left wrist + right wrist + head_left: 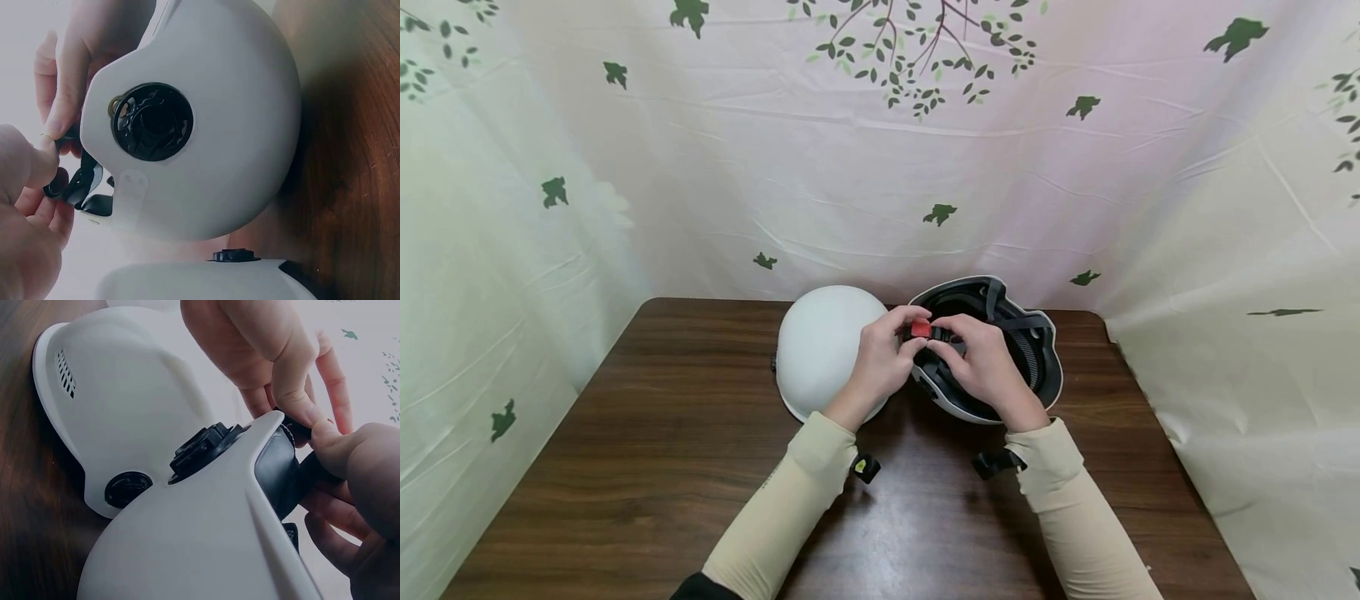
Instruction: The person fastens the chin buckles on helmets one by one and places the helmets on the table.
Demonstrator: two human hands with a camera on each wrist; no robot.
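Note:
A white helmet [981, 408] lies upside down on the table, its black padded inside facing up. Above its left rim both hands meet at a chin-strap buckle with a red part [921, 329] and a black part. My left hand [883, 350] pinches the red end between thumb and fingers. From the other side, my right hand [988, 362] pinches the black end [942, 334]. The fingertips of the two hands almost meet, covering much of the buckle in the wrist views. A dark strap [297, 481] runs from the helmet to the fingers.
A second white helmet [827, 350] sits dome up just left of the upturned one. Both are near the back edge of the brown wooden table [685, 433]. Behind stands a pale curtain [850, 192] with green leaf and bird prints. A black dial [153, 122] shows on the upturned helmet.

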